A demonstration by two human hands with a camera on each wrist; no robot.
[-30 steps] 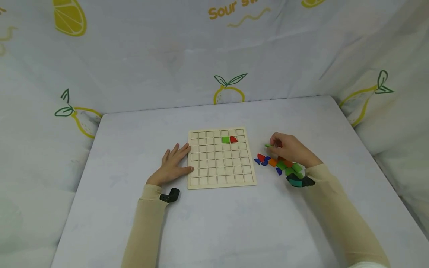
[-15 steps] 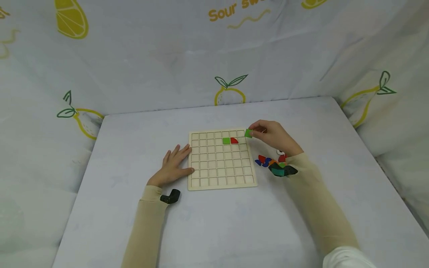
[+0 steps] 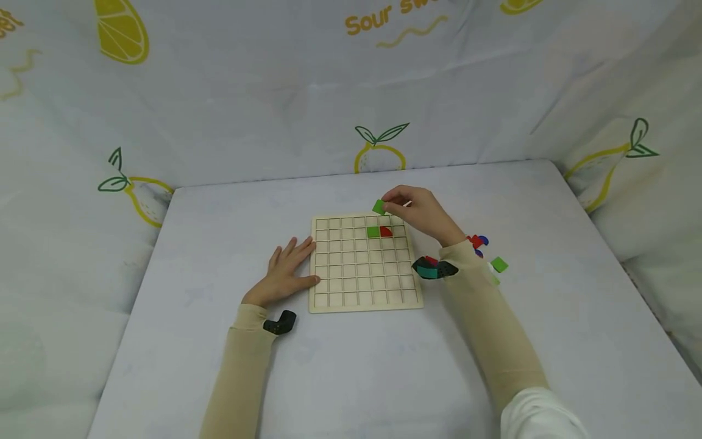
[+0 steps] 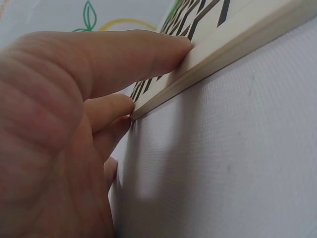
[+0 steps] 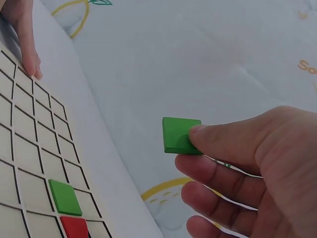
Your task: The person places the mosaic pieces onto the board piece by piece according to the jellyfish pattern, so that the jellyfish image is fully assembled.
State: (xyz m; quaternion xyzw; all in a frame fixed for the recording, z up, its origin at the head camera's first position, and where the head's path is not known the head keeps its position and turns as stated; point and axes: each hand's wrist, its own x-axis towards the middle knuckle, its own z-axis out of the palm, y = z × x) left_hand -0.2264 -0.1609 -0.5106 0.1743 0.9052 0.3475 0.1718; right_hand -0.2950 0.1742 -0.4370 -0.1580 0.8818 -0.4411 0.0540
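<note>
Between thumb and fingertips my right hand [image 3: 419, 210] pinches a green square tile [image 3: 379, 207], held just above the far edge of the wooden grid board [image 3: 366, 271]. In the right wrist view this tile [image 5: 176, 134] shows whole except one corner under the thumb. My left hand [image 3: 282, 277] rests at the board's left edge with its fingers spread; the left wrist view shows the thumb [image 4: 133, 57] on the rim. On the board, a green square tile [image 3: 373, 231] lies beside a red quarter-round tile [image 3: 386, 231], near the far side.
Loose red and blue pieces [image 3: 476, 241] and a green square [image 3: 499, 264] lie on the white table [image 3: 351, 372] right of the board. My right forearm hides part of this pile. A lemon-print cloth [image 3: 247, 103] hangs behind the table.
My right hand has moved left and away from me, carrying the green tile from the loose pieces to above the board's far edge. The left hand stays in place.
</note>
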